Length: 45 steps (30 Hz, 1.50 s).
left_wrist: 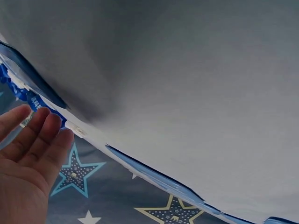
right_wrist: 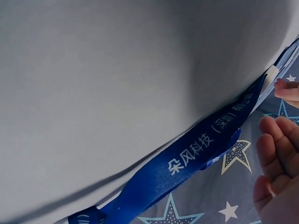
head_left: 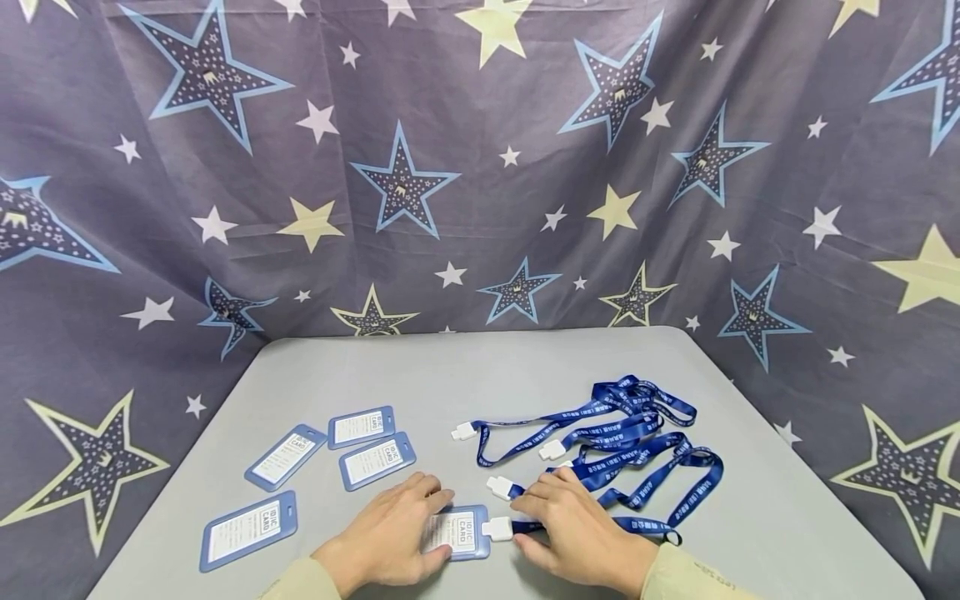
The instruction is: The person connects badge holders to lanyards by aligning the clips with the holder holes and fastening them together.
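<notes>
In the head view a blue card holder (head_left: pixel 472 533) lies flat near the table's front edge, its left part hidden by my left hand (head_left: pixel 399 529). Relaxed fingers and thumb of that hand spread over the holder, with nothing gripped. At the holder's right end sits the white clip (head_left: pixel 498 528) of a blue lanyard (head_left: pixel 528 527). Over this lanyard hovers my right hand (head_left: pixel 576 533), fingers loosely bent and thumb apart, close to the clip. The right wrist view shows the lanyard's strap (right_wrist: pixel 191 149) with white lettering beside the hand's loose fingers.
Several more blue card holders, such as this tilted one (head_left: pixel 285 457), lie on the left of the grey table (head_left: pixel 450 375). Several blue lanyards (head_left: pixel 637 425) with white clips lie bunched on the right. A star-patterned curtain (head_left: pixel 480 208) hangs behind the table.
</notes>
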### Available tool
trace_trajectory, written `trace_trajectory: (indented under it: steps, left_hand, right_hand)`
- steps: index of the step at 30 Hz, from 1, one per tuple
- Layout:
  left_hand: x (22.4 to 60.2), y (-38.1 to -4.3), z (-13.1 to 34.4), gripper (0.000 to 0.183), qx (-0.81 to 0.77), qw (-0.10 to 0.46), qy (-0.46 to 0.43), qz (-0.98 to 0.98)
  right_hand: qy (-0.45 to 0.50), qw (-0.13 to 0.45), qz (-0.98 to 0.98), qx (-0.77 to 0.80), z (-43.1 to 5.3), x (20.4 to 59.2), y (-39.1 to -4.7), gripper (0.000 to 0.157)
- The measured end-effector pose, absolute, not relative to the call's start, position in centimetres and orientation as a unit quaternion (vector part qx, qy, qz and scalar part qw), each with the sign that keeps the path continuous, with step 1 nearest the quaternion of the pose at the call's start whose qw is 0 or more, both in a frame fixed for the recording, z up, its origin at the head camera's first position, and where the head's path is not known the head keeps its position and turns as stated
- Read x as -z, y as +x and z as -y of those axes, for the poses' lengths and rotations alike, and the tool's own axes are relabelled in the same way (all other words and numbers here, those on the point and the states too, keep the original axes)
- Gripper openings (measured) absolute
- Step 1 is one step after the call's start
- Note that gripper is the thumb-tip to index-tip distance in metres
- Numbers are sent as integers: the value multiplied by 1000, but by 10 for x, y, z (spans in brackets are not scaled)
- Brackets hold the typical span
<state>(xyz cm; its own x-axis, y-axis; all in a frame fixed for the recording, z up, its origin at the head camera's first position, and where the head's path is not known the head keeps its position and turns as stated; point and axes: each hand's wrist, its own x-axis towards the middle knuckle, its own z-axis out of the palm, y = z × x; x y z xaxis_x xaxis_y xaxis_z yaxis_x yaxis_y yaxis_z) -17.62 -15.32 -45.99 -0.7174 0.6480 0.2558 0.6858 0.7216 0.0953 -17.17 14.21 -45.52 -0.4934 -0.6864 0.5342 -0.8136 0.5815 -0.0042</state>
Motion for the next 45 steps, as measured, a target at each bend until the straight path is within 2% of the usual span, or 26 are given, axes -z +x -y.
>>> trace_trajectory:
  steps: [13, 30, 45]
  left_hand:
    - [460, -174, 160, 60, 98, 120, -353, 923]
    - [463, -168, 165, 66, 93, 163, -351, 917]
    - [462, -163, 170, 74, 105, 119, -332, 930]
  right_hand:
    - [428, 253, 858, -130, -142, 456, -173, 32]
    - [393, 236, 877, -142, -140, 456, -179, 34]
    - [358, 214, 898, -137, -136, 454, -184, 38]
